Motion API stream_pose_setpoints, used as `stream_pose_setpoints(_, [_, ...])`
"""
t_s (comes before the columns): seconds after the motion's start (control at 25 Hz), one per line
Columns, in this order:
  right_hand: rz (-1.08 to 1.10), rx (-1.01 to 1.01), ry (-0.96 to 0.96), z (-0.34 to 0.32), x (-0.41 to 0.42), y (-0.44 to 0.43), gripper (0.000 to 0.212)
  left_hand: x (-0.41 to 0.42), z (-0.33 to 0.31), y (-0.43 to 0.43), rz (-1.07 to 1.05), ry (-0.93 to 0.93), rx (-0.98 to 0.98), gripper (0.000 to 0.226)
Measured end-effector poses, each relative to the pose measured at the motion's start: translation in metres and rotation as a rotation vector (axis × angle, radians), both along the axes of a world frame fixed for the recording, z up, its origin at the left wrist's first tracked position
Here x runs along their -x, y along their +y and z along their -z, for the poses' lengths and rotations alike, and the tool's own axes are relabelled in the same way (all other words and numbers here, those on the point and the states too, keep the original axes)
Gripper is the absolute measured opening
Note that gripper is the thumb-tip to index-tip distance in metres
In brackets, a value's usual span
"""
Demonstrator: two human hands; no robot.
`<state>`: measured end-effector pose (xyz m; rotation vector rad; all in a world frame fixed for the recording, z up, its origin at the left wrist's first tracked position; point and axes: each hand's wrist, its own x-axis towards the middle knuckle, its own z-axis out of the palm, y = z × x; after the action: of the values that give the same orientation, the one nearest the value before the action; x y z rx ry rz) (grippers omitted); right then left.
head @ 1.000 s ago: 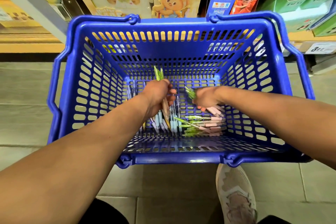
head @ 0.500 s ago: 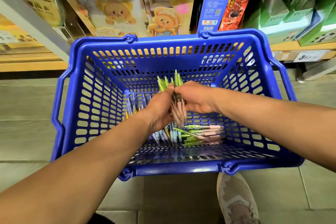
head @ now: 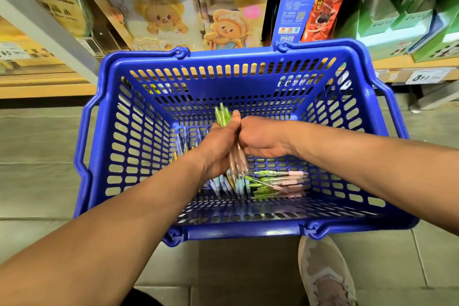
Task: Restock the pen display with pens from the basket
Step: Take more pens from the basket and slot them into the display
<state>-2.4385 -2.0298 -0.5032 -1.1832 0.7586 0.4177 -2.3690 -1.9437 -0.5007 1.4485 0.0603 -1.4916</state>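
right hand [head: 263, 138] now against pen bundle [head: 236, 154]

You are seeing one blue basket [head: 238, 227], two hands, left hand [head: 218, 149], right hand [head: 263, 140], one shoe [head: 325, 273], pens [head: 275, 182] too many to count.

Your blue basket [head: 248, 232] sits on the grey tiled floor [head: 37, 169], your shoe [head: 325, 276] just beside it.

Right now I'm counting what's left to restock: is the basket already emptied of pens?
No: loose pens lie on the floor of the blue basket, beneath the bundle both hands grip.
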Motion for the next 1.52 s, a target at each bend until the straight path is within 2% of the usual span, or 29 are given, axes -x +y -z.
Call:
stream_pose_setpoints(0.08, [-0.089, 0.18, -0.002, 0.004, 0.002, -0.003, 0.03, -0.003, 0.006, 0.0, -0.05, -0.028, -0.017, 0.073])
stream_pose_setpoints(0.16, [-0.221, 0.486, 0.006, 0.006, 0.004, -0.006, 0.015, -0.006, 0.01, -0.002, -0.101, -0.06, -0.039, 0.066])
stream_pose_setpoints(0.24, [-0.277, 0.705, -0.026, 0.01, 0.006, -0.011, 0.016, -0.011, 0.012, -0.003, -0.152, -0.087, -0.06, 0.057])
stream_pose_setpoints(0.28, [-0.271, 0.753, -0.057, 0.01, 0.006, -0.013, 0.019, -0.014, 0.011, -0.004, -0.178, -0.105, -0.067, 0.051])
stream_pose_setpoints(0.36, [-0.21, 0.729, -0.096, 0.005, 0.007, -0.019, 0.024, -0.02, 0.011, -0.004, -0.218, -0.167, -0.078, 0.045])
stream_pose_setpoints(0.48, [-0.113, 0.571, -0.017, 0.006, 0.008, -0.029, 0.013, -0.028, 0.015, -0.002, -0.27, -0.262, -0.093, 0.04])
stream_pose_setpoints(0.52, [-0.174, 0.598, 0.044, 0.011, 0.009, -0.03, 0.015, -0.029, 0.015, 0.0, -0.271, -0.279, -0.101, 0.041])
stream_pose_setpoints(0.56, [-0.326, 0.666, 0.121, 0.016, 0.011, -0.029, 0.019, -0.03, 0.015, 0.002, -0.261, -0.286, -0.109, 0.044])
stream_pose_setpoints(0.64, [-0.725, 0.82, 0.315, 0.033, 0.017, -0.021, 0.031, -0.031, 0.015, 0.004, -0.215, -0.282, -0.106, 0.058])
stream_pose_setpoints(0.72, [-1.041, 0.909, 0.434, 0.051, 0.031, -0.009, 0.03, -0.031, 0.015, 0.007, -0.158, -0.265, -0.075, 0.066])
stream_pose_setpoints(0.8, [-1.244, 0.965, 0.488, 0.067, 0.047, -0.003, 0.024, -0.032, 0.013, 0.008, -0.126, -0.256, -0.052, 0.061])
stream_pose_setpoints(0.88, [-1.312, 1.046, 0.531, 0.07, 0.06, 0.0, 0.018, -0.032, 0.012, 0.009, -0.13, -0.257, -0.051, 0.057])
stream_pose_setpoints(1.04, [-1.235, 1.159, 0.334, 0.08, 0.069, -0.014, 0.018, -0.032, 0.008, 0.008, -0.153, -0.305, -0.064, 0.057])
stream_pose_setpoints(1.2, [-1.282, 1.042, 0.393, 0.075, 0.062, -0.02, 0.019, -0.032, 0.005, 0.011, -0.146, -0.326, -0.084, 0.05])
stream_pose_setpoints(1.28, [-1.252, 0.959, 0.424, 0.067, 0.058, -0.027, 0.028, -0.032, 0.005, 0.012, -0.145, -0.3, -0.087, 0.046])
stream_pose_setpoints(1.36, [-1.188, 0.895, 0.435, 0.059, 0.052, -0.038, 0.035, -0.031, 0.0, 0.014, -0.12, -0.225, -0.062, 0.026])
stream_pose_setpoints(1.44, [-0.941, 0.748, 0.358, 0.05, 0.045, -0.048, 0.034, -0.028, -0.003, 0.015, -0.1, -0.158, -0.053, 0.008])
stream_pose_setpoints(1.52, [-0.515, 0.453, 0.185, 0.038, 0.035, -0.054, 0.025, -0.024, -0.003, 0.014, -0.098, -0.145, -0.071, 0.012])
